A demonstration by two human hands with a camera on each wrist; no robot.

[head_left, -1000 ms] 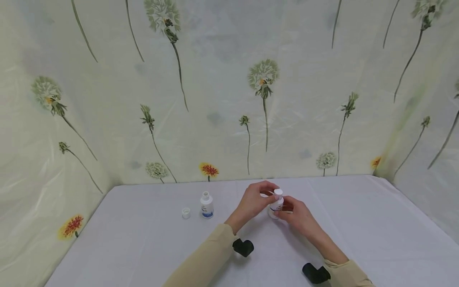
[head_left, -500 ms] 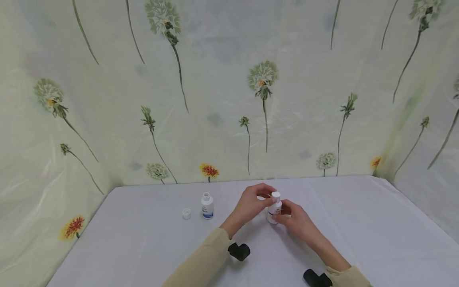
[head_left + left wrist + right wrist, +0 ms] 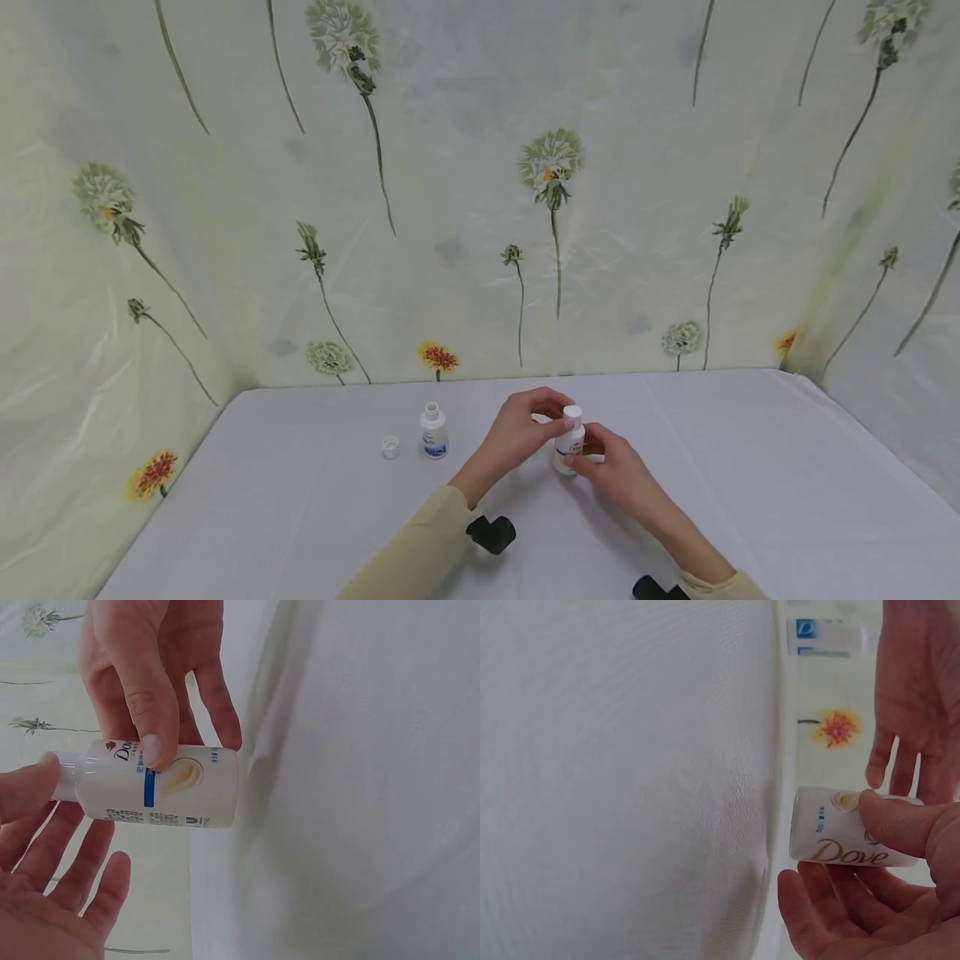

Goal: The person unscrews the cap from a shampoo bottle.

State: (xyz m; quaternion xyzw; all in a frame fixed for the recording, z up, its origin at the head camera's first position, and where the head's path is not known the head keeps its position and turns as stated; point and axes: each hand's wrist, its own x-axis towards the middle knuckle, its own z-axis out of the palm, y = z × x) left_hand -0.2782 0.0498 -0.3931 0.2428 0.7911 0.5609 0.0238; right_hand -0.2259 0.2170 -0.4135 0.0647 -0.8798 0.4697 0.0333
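A small white Dove bottle (image 3: 567,457) with a blue label stripe stands between the two hands, close over the tabletop in the head view. My right hand (image 3: 618,473) grips its body, thumb across the label (image 3: 174,784) and fingers behind. At the top, my left hand (image 3: 521,433) pinches the white cap (image 3: 66,776) between thumb and fingers. Its other fingers spread loosely below the bottle's shoulder in the left wrist view. The right wrist view shows the Dove lettering (image 3: 849,853) under the right thumb, with the cap end hidden by that hand.
A second white bottle (image 3: 433,433) with a blue label stands uncapped on the white-covered table (image 3: 300,500), left of the hands. Beside it lies a loose white cap (image 3: 390,447), hollow side up. A curtain with dandelion prints (image 3: 450,250) hangs behind the table.
Both hands and the bottle between them have shifted a little left and nearer to me. The grip on cap and body stays the same; the uncapped bottle and loose cap have not moved.
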